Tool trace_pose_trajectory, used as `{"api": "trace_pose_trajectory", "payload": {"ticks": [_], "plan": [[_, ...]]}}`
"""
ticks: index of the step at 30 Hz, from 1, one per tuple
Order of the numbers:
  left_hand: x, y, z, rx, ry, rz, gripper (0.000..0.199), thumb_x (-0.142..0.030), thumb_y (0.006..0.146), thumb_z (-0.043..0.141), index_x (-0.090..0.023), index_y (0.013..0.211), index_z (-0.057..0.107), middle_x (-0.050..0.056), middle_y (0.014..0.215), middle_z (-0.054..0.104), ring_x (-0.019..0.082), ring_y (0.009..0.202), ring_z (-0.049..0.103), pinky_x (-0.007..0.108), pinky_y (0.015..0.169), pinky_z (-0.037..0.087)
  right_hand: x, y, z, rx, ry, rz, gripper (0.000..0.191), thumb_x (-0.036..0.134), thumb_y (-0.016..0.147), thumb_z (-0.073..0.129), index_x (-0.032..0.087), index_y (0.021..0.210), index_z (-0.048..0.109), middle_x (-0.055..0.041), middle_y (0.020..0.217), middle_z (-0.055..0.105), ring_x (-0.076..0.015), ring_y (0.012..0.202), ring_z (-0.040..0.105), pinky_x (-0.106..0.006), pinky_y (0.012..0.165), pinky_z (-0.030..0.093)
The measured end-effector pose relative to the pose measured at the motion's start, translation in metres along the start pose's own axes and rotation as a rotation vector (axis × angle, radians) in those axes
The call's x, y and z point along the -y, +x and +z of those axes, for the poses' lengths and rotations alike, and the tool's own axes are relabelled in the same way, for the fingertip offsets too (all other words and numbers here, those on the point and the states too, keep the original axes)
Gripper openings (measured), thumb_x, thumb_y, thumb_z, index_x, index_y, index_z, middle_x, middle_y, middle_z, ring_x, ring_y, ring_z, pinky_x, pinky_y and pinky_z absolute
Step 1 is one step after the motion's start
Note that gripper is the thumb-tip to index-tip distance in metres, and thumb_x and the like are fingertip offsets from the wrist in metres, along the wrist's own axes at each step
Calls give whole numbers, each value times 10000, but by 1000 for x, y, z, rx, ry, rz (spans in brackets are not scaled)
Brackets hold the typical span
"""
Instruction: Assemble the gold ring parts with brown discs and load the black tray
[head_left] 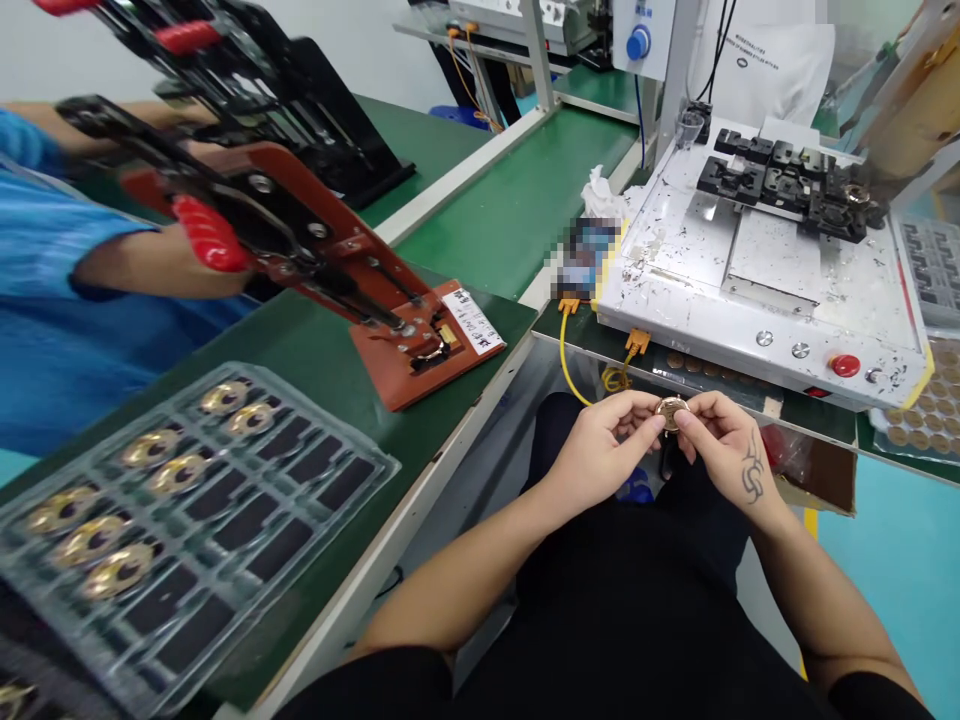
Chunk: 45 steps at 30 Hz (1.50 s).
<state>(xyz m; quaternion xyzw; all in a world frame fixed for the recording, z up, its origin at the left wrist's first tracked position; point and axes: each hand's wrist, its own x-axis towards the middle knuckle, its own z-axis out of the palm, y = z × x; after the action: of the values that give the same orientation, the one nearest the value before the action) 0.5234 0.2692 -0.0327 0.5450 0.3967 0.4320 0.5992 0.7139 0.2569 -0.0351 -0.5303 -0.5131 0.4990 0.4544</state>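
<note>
Both of my hands meet over my lap, pinching a small round gold-rimmed watch case [670, 412] between them. My left hand [611, 440] grips its left edge with thumb and fingertips. On the opposite edge are the thumb and fingers of my right hand [716, 440]. The disc faces up, and its underside is hidden by my fingers. To the left, a clear plastic tray [367, 440] on the green bench has several gold watch cases [180, 472] in its pockets, with other pockets bare.
A white machine [675, 285] with black fixtures [795, 180] and a red button [844, 365] stands ahead right. At left, a brown toggle press [390, 370] sits near a co-worker's blue sleeve [45, 250]. Round discs [926, 415] lie at far right; a yellow cable [566, 360] hangs down.
</note>
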Motion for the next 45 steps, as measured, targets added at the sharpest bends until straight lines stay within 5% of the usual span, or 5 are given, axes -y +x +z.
{"api": "trace_pose_trajectory", "payload": {"ticks": [12,22,29,34,45], "plan": [[-15,-2,-8,-29,55,3,196,-342,984,749,-159,1051,770,57,897,778,159,757,719,275,728,603,6,4,5,99,-13,-135,339,454,995,788,247,1246,696,-1,847,732,-143,636,683,-263,542,578],[-38,-12,-27,-69,195,69,204,-371,1001,710,-178,1064,728,58,902,771,172,757,711,299,727,583,36,44,-2,400,-580,-818,450,254,1021,735,320,1460,664,-96,1262,759,-232,974,764,-378,856,653],[-132,-12,-131,-529,937,686,271,-454,1021,680,-217,893,715,87,935,740,247,952,673,432,959,538,53,76,26,307,-494,-896,409,262,966,771,285,1365,682,-52,1030,762,-197,749,708,-382,760,630],[-156,6,-200,-387,1255,702,592,-552,1027,560,-251,544,397,14,561,444,208,631,511,423,799,514,60,85,38,305,-382,-862,395,267,978,756,267,1363,670,-45,1017,753,-195,779,720,-374,752,633],[-235,48,-268,-850,765,671,396,-571,1135,498,-206,1038,615,34,920,631,194,889,712,370,862,545,67,129,101,352,-394,-826,320,328,932,760,225,1233,719,-29,901,731,-167,689,650,-330,657,580]]}}
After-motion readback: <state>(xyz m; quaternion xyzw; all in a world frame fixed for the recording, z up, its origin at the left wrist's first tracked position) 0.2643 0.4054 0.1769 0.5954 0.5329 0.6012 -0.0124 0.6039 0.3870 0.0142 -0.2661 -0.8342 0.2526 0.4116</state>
